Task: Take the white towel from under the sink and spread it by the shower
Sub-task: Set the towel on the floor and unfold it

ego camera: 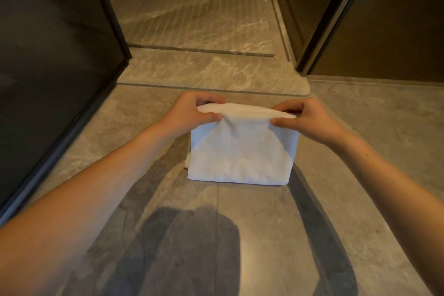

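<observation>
A folded white towel (240, 154) hangs in front of me above the grey stone floor, its lower edge near or on the tiles. My left hand (194, 113) pinches the towel's top left corner. My right hand (305, 118) pinches the top right corner. Between the hands the top edge is bunched into a thick fold. Just beyond the towel lies the raised stone threshold (204, 72) of the shower, and past it the grooved shower floor (192, 12).
A dark glass panel with a black frame (60, 55) stands at the left. A dark door panel with a metal edge (360, 19) stands at the right. Grey floor tiles (372, 139) spread around the towel, with my shadow near the bottom.
</observation>
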{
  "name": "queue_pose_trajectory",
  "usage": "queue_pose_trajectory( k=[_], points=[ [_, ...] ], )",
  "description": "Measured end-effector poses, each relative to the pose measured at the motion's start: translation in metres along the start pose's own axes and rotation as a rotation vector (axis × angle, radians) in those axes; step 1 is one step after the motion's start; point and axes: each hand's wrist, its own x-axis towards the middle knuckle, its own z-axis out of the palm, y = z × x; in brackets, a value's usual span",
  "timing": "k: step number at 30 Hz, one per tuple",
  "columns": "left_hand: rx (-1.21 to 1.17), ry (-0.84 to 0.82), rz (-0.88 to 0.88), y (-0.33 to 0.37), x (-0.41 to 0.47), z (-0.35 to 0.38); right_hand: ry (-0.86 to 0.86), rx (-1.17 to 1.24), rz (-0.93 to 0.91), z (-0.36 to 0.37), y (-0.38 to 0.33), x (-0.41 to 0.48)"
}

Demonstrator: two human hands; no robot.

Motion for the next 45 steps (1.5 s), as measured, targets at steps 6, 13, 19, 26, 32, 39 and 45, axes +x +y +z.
queue_pose_trajectory(
  k=[6,13,19,26,32,39,45],
  points=[
    [-0.056,-0.023,-0.056,0.009,-0.024,-0.003,-0.066,0.034,0.022,-0.005,-0.010,-0.019],
    [-0.160,-0.085,-0.107,0.013,-0.065,-0.005,-0.147,0.086,0.030,0.000,-0.015,-0.054],
    [-0.143,-0.186,-0.116,0.009,-0.104,0.001,-0.189,0.132,0.064,0.015,-0.013,-0.092],
    [-0.159,-0.299,-0.164,-0.005,-0.140,0.018,-0.261,0.169,0.165,0.039,0.000,-0.132],
    [-0.164,-0.360,-0.236,-0.020,-0.167,0.038,-0.322,0.148,0.265,0.065,0.021,-0.156],
    [-0.120,-0.423,-0.294,-0.042,-0.192,0.060,-0.350,0.043,0.263,0.097,0.041,-0.180],
    [0.061,-0.478,-0.208,-0.051,-0.220,0.072,-0.400,-0.208,0.105,0.115,0.040,-0.205]
  ],
)
